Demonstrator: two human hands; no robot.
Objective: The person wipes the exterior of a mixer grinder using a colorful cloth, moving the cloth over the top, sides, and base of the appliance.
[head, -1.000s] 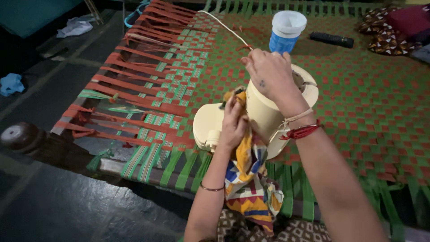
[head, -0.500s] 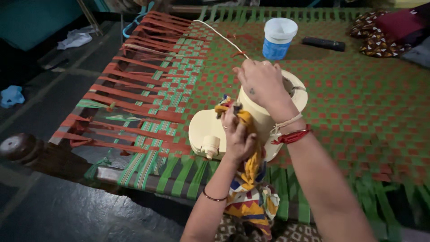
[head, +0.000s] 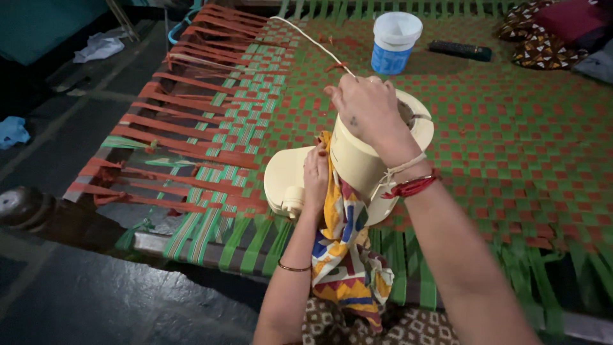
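Beneath both hands stretches a woven cot [head: 523,147] of red and green straps, its frame standing on a dark floor [head: 57,300]. The left hand [head: 315,182] presses a patterned cloth [head: 345,255] flat against the side of a cream appliance [head: 357,160]. The right hand [head: 364,108] lies curled over its top, hiding the lid; whether it grips is unclear. Beyond the right hand stand a white-lidded blue tub [head: 394,41] and a dark remote [head: 460,50]. A white cord [head: 306,37] runs off behind.
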